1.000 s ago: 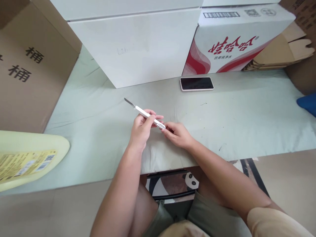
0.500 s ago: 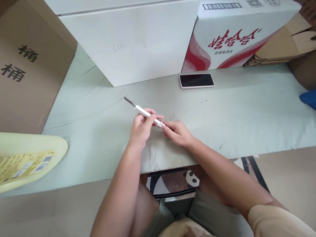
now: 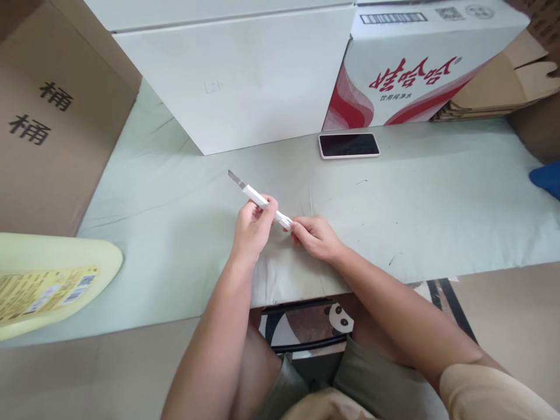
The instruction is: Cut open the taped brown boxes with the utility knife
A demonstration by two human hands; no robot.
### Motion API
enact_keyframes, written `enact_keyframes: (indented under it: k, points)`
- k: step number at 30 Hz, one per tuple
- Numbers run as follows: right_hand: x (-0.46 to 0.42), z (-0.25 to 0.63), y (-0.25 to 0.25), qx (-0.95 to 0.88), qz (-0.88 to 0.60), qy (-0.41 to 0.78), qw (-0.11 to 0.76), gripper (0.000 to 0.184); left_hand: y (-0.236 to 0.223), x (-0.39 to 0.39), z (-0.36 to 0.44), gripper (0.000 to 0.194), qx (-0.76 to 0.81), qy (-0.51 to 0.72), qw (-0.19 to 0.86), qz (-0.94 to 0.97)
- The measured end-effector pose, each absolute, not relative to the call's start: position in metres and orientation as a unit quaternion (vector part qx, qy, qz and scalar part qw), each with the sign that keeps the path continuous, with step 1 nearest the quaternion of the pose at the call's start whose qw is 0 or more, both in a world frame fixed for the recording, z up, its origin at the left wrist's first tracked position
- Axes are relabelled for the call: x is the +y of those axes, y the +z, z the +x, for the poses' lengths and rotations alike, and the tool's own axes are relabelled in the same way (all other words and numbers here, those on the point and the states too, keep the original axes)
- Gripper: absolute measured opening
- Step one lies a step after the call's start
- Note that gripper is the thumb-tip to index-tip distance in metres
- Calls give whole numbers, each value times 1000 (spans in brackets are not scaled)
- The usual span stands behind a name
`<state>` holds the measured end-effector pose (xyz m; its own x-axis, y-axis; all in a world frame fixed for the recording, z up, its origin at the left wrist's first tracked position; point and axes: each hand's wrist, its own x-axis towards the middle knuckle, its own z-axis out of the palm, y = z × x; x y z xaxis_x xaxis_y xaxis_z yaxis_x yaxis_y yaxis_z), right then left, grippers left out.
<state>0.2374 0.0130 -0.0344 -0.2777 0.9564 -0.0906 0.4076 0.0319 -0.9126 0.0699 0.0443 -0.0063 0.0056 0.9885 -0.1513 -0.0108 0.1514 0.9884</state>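
Observation:
My left hand is closed round the middle of a slim white utility knife. Its grey blade sticks out toward the upper left, pointing at the white box. My right hand pinches the knife's rear end with thumb and fingertips, and rests on the pale green cloth that covers the table. Both hands sit near the table's front edge, just above my knees.
A large white box and a red-and-white printed carton stand at the back. A phone lies face up before them. A brown carton stands at left, a pale yellow object at lower left, flattened cardboard at right.
The knife has tilted slightly, and its blade tip has shifted a little to the right. My left fingers have closed tighter round the handle. The view moved slightly.

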Motion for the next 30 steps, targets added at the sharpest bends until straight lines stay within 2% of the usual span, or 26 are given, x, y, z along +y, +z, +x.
enact_keyframes:
  k: [2,10,22,30]
  points:
    - [13,237,-34,-649,-525,462,298,38,-8,46,69,31,551,465,531,445]
    - [12,236,-36,-626,-520,482,325,33,-5,50,70,44,509,499,598,365]
    - [11,239,-45,-565,-485,546,384,50,-5,54,63,52,430,559,654,273]
    - [11,238,-44,-555,-484,553,389,58,-2,55,58,57,401,559,686,234]
